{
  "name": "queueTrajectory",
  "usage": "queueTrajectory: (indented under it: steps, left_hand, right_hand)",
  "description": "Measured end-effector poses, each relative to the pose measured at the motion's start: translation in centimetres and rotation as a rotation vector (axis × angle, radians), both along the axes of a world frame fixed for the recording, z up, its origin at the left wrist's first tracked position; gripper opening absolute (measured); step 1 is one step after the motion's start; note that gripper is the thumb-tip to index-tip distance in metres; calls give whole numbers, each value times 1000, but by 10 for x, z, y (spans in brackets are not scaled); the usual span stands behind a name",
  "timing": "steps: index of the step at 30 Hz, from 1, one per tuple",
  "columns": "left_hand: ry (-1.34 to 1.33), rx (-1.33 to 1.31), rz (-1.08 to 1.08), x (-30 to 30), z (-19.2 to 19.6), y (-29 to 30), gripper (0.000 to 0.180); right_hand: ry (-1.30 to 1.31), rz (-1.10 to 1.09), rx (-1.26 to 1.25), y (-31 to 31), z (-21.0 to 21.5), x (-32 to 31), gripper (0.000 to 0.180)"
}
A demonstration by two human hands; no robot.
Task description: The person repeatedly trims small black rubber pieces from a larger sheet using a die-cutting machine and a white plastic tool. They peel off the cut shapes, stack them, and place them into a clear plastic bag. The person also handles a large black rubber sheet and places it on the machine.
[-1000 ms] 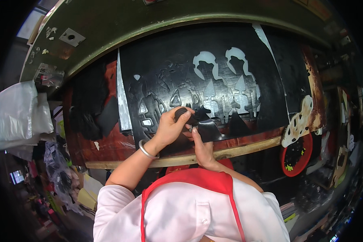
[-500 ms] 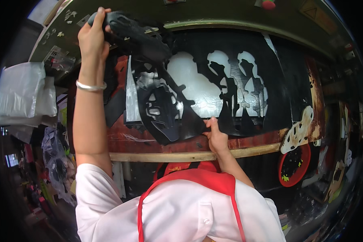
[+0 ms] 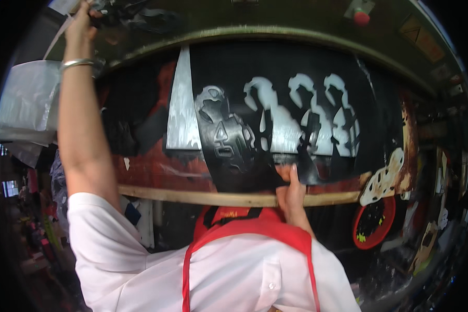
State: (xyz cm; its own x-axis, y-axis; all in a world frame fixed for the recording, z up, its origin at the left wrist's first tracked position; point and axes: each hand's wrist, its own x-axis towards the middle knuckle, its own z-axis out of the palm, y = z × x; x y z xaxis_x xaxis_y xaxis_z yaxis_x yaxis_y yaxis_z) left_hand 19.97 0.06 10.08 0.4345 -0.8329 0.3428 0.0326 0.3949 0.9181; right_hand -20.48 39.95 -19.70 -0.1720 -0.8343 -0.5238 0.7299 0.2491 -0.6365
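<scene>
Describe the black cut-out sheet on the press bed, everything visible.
The black sheet is thin, flexible-looking, rubbery material lying flat on the bed, punched with shaped holes that show the shiny metal beneath: three tall rounded cut-outs to the right, a patterned piece to the left. Its near edge curls over a wooden bar. The right hand presses that edge; the left hand is raised away, holding dark scrap.

- 2 hands: the left hand [image 3: 80, 26] raised high, the right hand [image 3: 291, 187] at the worktop's edge
- 1 silver bangle [image 3: 75, 63] on the left wrist
- 1 black cut-out sheet [image 3: 296, 104] with pale shapes showing through
- 1 wooden edge strip [image 3: 192, 196]
- 1 red button [image 3: 362, 18]
- 1 red-rimmed round piece [image 3: 374, 223]
- 1 red apron [image 3: 244, 229]
</scene>
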Motion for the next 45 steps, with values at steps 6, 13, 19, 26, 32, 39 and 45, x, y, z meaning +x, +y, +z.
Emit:
queueTrajectory:
  steps: [6,13,19,26,32,39,45]
  left_hand:
    - [-535,10,-164,-57,-14,111,44]
    - [-945,-376,-571,-197,-206,327,37]
    - [-980,-154,-690,-180,-232,346,52]
    - [-133,538,-592,-183,-241,322,27]
    - [-309,658,-628,-195,-232,326,20]
    - [-508,562,-282,-211,-195,308,18]
    - [-124,260,1,-156,-140,251,16]
  right_hand:
    - [-334,356,-360,17,18,2,67]
    - [-485,338,-149,28,25,26,52]
    - [-649,457,-212,19,38,34,38]
    - [-148,460,95,-5,33,64,33]
    - [448,311,-311,-33,24,87,24]
    - [442,543,-343,-31,29,66,37]
    - [558,643,-530,-37,14,54,36]
